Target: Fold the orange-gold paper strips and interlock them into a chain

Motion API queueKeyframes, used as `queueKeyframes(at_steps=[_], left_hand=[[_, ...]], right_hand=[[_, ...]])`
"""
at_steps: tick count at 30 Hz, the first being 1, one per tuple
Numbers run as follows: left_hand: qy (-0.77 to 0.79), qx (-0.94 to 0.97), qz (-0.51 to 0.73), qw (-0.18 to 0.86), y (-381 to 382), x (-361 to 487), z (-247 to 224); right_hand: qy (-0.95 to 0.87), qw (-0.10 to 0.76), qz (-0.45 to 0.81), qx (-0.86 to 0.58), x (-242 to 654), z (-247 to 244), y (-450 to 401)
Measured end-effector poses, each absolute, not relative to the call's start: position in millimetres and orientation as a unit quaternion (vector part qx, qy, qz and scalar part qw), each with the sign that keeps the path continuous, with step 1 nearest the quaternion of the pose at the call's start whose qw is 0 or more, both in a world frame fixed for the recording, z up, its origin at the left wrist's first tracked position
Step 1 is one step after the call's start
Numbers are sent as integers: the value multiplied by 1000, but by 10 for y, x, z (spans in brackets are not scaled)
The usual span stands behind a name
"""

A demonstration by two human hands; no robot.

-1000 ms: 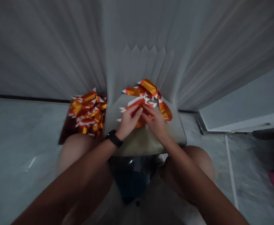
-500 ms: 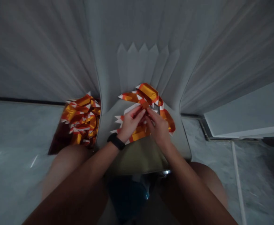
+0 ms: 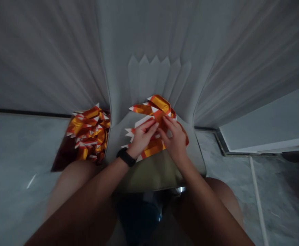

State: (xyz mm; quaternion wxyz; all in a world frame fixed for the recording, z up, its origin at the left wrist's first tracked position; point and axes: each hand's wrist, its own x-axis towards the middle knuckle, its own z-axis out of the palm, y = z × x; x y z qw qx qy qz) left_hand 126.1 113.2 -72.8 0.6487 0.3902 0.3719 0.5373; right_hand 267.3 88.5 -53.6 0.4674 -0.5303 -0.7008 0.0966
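Note:
Between the fingertips of both my hands is an orange ribbon point(image 3: 159, 118), held low over the chair seat point(image 3: 149, 177). My left hand point(image 3: 142, 137), a black band on its wrist, pinches the ribbon's left side. The right side is pinched by my right hand point(image 3: 175, 136), thumb and index finger close together. Loose gold-and-orange ribbons point(image 3: 153, 149) with white edges and pointed white ends lie under and around my hands. Another folded ribbon point(image 3: 160, 101) rests just beyond the fingertips. My fingers hide part of the held ribbon.
A heap of similar ribbons point(image 3: 90, 128) sits left of the chair on a dark red flat surface point(image 3: 65, 155). The padded grey chair back point(image 3: 149, 37) rises in front of me. My knees flank the seat. A pale panel point(image 3: 269, 119) stands at the right above the marbled floor point(image 3: 13, 150).
My fingertips have moved slightly apart, and more of the orange ribbon shows flat between them. The right hand has turned a little. The camera view has shifted slightly.

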Motion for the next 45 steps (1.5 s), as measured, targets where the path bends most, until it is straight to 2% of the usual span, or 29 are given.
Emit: queueKeyframes(at_steps=[9, 15, 19, 26, 33, 36, 41, 45], left_hand=[[381, 388, 510, 667, 1075, 1155, -592], [377, 425, 518, 640, 1077, 1135, -555], [397, 495, 529, 563, 1090, 1134, -621], [437, 583, 520, 446, 1089, 1114, -655], [483, 638, 503, 327, 1041, 1086, -620], [499, 642, 481, 329, 1094, 1035, -624], [464, 661, 446, 385, 1214, 922, -592], [467, 694, 422, 350, 1211, 880, -542]], right_hand=[[-634, 505, 268, -521, 2659, -548, 873], [-625, 508, 300, -511, 2665, -553, 876], [-659, 489, 244, -517, 2672, -565, 871], [-740, 362, 44, -565, 2582, -514, 760], [-725, 333, 12, -602, 2554, -505, 723], [-692, 328, 40, -642, 2605, -489, 754], [-647, 363, 163, -650, 2770, -485, 845], [-625, 386, 246, -632, 2832, -536, 884]])
